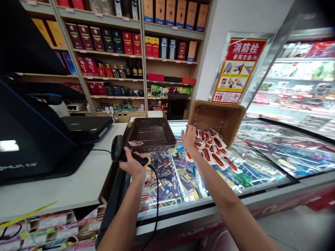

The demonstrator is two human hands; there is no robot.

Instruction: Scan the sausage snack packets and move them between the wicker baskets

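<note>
My left hand point(132, 164) is wrapped around a black handheld barcode scanner point(119, 150), whose cord hangs down in front of the freezer. Just beyond it a dark brown woven basket point(150, 130) sits on the freezer top, with one small packet point(135, 143) near its left corner. My right hand point(188, 138) is at the left edge of a tan wicker basket point(217, 116), thumb apart from the fingers; contact with the rim is unclear. That basket is tipped, its opening towards me. Several clear packets of reddish-brown sausage-like food point(209, 150) lie spread out of it on the glass.
Under both baskets is a glass-topped chest freezer point(162, 209) full of coloured packages. To the left stands a white counter point(65, 181) with a dark checkout screen point(31, 139). Shelves of boxed bottles point(104, 38) line the back; a lit display fridge point(300, 76) is at the right.
</note>
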